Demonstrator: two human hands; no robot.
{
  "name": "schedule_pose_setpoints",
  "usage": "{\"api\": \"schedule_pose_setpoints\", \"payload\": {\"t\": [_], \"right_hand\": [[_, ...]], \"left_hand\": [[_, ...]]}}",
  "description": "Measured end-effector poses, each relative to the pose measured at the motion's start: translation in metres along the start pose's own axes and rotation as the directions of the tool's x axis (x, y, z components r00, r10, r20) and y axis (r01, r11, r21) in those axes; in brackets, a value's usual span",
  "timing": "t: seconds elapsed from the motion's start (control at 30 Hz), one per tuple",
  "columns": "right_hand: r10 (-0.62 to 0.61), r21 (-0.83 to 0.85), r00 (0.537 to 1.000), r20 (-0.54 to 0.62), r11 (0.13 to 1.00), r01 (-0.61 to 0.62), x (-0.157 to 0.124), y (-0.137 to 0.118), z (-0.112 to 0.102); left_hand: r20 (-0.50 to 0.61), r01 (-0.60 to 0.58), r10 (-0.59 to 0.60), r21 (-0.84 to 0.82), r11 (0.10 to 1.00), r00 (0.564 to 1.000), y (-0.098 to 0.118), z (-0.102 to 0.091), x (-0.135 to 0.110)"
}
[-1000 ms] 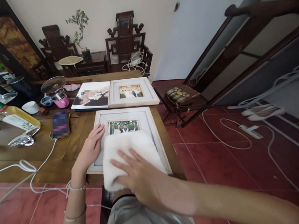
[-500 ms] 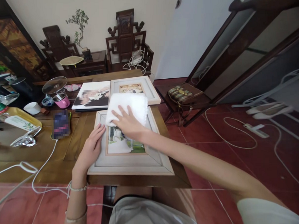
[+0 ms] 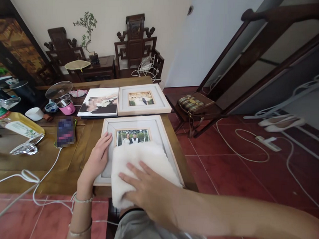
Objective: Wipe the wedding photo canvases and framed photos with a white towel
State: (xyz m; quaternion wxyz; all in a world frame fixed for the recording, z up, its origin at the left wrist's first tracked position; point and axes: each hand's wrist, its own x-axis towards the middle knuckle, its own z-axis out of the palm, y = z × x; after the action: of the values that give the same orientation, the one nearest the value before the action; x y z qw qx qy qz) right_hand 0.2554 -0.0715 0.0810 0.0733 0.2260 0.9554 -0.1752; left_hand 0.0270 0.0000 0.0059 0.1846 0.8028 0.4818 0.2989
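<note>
A pale wooden picture frame (image 3: pixel 160 131) with a photo of two people lies flat on the near edge of the wooden table (image 3: pixel 79 143). My left hand (image 3: pixel 98 158) lies flat and open on the frame's left border. My right hand (image 3: pixel 146 188) presses a white fluffy cloth (image 3: pixel 136 158) with spread fingers onto the lower half of the frame. The cloth covers the lower part of the photo and hangs over the table edge.
Behind lie a second framed photo (image 3: pixel 143 99) and an unframed print (image 3: pixel 98 102). To the left are a phone (image 3: pixel 64 131) on a white cable, a pink cup (image 3: pixel 67 107) and a yellow bottle (image 3: pixel 17 126). A wooden stand holding a handbag (image 3: pixel 191 102), cables and a power strip (image 3: pixel 265 142) are at right on the red tiles.
My right hand pushed the cloth up to the frame's top edge half a second ago and has now pulled it back down to the near edge. My left hand has stayed put.
</note>
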Motion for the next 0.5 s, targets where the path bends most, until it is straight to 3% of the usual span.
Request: {"api": "schedule_pose_setpoints", "payload": {"t": [0.13,0.33,0.4,0.5], "right_hand": [[0.136,-0.044,0.978,-0.155,0.989,-0.145,0.019,0.030,0.014],[0.294,-0.173,0.862,-0.412,0.904,-0.391,0.058,0.099,0.010],[0.296,-0.189,0.855,-0.426,0.895,-0.404,0.070,0.109,0.003],[0.195,-0.230,0.881,-0.430,0.920,-0.316,0.080,0.103,-0.001]], "left_hand": [[0.012,0.020,-0.020,0.013,1.000,1.000,0.001,0.000,0.000],[0.008,0.093,-0.092,-0.025,0.995,0.996,0.008,0.000,-0.002],[0.003,0.106,-0.106,-0.063,0.992,0.994,0.009,-0.002,-0.003],[-0.023,0.076,-0.079,-0.102,0.992,0.997,0.011,-0.003,-0.003]]}}
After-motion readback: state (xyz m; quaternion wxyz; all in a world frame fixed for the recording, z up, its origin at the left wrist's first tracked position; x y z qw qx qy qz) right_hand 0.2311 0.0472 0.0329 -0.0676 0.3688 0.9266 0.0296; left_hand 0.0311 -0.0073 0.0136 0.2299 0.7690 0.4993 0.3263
